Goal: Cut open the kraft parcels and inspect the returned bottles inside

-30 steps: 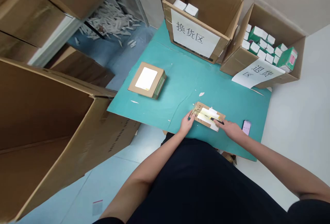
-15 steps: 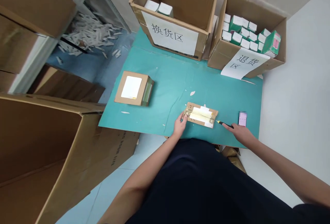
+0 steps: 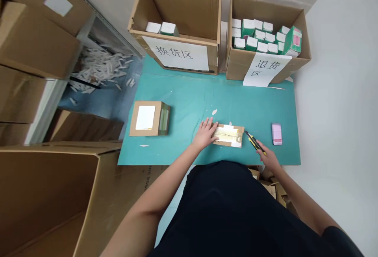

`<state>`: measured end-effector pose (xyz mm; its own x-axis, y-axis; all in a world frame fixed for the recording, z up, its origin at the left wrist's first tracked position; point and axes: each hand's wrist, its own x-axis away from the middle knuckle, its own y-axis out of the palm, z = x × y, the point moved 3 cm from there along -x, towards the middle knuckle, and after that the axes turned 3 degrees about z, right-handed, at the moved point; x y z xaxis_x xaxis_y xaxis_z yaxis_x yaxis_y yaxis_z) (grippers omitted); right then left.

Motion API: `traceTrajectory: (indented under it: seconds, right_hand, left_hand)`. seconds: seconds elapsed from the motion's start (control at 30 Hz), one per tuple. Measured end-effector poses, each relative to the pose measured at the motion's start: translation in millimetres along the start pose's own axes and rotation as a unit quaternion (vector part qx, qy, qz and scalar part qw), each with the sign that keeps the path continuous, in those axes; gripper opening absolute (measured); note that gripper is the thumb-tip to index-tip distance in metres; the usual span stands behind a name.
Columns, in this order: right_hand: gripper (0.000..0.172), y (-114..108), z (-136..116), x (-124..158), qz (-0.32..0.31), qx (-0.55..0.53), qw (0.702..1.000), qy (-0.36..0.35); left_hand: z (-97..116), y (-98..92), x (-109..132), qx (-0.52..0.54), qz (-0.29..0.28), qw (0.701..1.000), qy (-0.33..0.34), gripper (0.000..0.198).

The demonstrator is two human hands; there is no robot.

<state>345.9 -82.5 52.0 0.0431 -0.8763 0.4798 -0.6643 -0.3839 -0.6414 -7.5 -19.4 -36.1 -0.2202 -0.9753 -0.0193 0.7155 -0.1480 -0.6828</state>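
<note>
A small taped cardboard box (image 3: 226,135) with a white label lies flat near the table's front edge. My left hand (image 3: 205,135) rests at its left end, fingers spread and thumb over the near part of the label. In my right hand (image 3: 267,156) is a black and yellow utility knife (image 3: 252,141), gripped by its rear part. The knife points up and left, its front end close to the box's right end. Whether the tip touches the box I cannot tell. To the right of that hand lies a phone (image 3: 277,134) with a pinkish screen.
A labelled cardboard box (image 3: 145,118) sits at the left of the green table (image 3: 189,99). Two open cartons with signs stand behind: the left carton (image 3: 177,38) and the right carton (image 3: 233,66), both holding white-topped boxes. A large open carton (image 3: 109,186) stands at lower left.
My left hand has shifted from the box's left edge to spread over its left end. The knife has turned to a steeper angle beside the right end. The camera view has also shifted.
</note>
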Motion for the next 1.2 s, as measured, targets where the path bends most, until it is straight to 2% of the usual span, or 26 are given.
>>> traceTrajectory:
  seconds: [0.07, 0.13, 0.2, 0.27, 0.43, 0.63, 0.73, 1.0, 1.2]
  right_hand:
    - [0.058, 13, -3, 5, 0.004, -0.034, 0.999, 0.016]
    - [0.058, 23, -2, 8, 0.010, -0.059, 0.998, 0.033]
    - [0.059, 30, 3, 11, 0.026, -0.087, 0.994, 0.055]
    - [0.061, 36, 9, 11, 0.042, -0.124, 0.988, 0.081]
    - [0.069, 47, 11, 8, 0.037, -0.222, 0.965, 0.134]
    - [0.079, 49, 4, 4, 0.025, -0.270, 0.952, 0.146]
    - [0.081, 48, 4, 4, 0.012, -0.282, 0.948, 0.150]
    - [0.068, 39, 0, 0, 0.000, -0.287, 0.947, 0.142]
    - [0.064, 45, 3, -1, 0.006, -0.314, 0.936, 0.159]
  left_hand:
    - [1, -2.2, -17, -0.005, -0.034, 0.999, 0.039, 0.071]
    - [1, -0.7, -28, -0.018, -0.083, 0.995, 0.049, 0.069]
    - [0, 1.8, -33, -0.050, -0.128, 0.989, 0.046, 0.068]
    - [0, 3.4, -33, -0.084, -0.149, 0.984, 0.051, 0.067]
    - [3, 6.3, -28, -0.110, -0.139, 0.981, 0.081, 0.060]
    - [4, 9.0, -23, -0.065, -0.090, 0.992, 0.061, 0.052]
    - [4, 8.4, -22, -0.055, -0.084, 0.993, 0.059, 0.049]
    - [0, 4.3, -27, -0.046, -0.086, 0.993, 0.060, 0.044]
    - [0, 4.0, -26, -0.060, -0.085, 0.993, 0.061, 0.045]
